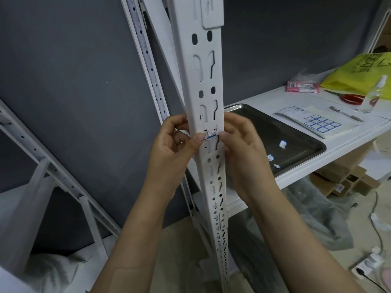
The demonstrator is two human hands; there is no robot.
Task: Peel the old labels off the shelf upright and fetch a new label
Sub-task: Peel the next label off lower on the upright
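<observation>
Closest to me, the person's left hand (175,140) and right hand (239,140) meet on either side of the white shelf upright (203,70). Both are curled round its edges, fingers tucked behind it and thumbs on its front face. The old label (211,133), white with scribbled writing and a blue line along its lower edge, sits on that face right between the two thumb tips. The left thumb touches its left end and the right thumb its right end. I cannot tell whether any edge has lifted.

Just behind the right hand, on the white shelf (264,96), lies a dark metal tray (275,132) with a few crumpled label scraps (282,144) in it. Beyond the tray lies a sheet of blue-bordered new labels (319,123), then a pen (344,113), a clear spray bottle (374,96), red-handled scissors (352,98), a pink packet (302,85) and a yellow bag (359,72).
</observation>
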